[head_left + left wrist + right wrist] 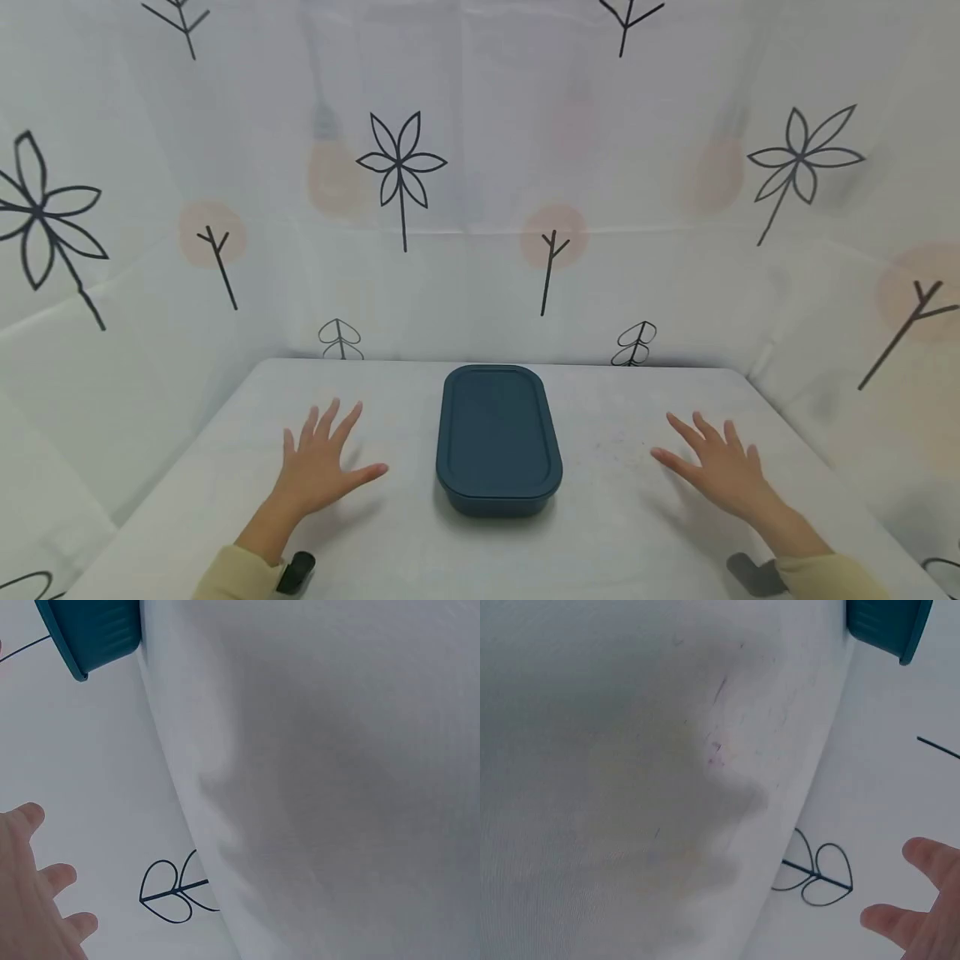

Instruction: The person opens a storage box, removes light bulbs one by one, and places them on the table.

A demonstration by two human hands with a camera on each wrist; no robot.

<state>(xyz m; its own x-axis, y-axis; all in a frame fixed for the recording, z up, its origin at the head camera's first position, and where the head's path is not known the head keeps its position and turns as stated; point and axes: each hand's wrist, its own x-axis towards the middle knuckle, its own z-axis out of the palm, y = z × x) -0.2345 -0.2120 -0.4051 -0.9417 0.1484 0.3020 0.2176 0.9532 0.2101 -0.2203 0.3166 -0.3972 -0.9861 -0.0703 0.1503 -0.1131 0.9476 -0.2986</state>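
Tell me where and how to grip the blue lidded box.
The box is likely best held by its long side walls, just under the lid rim, left hand from the left, right hand from the right: it sits flat, narrower across than front to back, its rim jutting past the walls.

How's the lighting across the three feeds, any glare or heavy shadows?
Head view: soft light, no strong glare, faint shadows beside the dark teal, rectangular lidded box, the bare left hand and the bare right hand; left wrist: a broad, soft-edged shadow dims the white, cloth-like tabletop; right wrist: blurry-edged shadows there too, yet small purple marks show.
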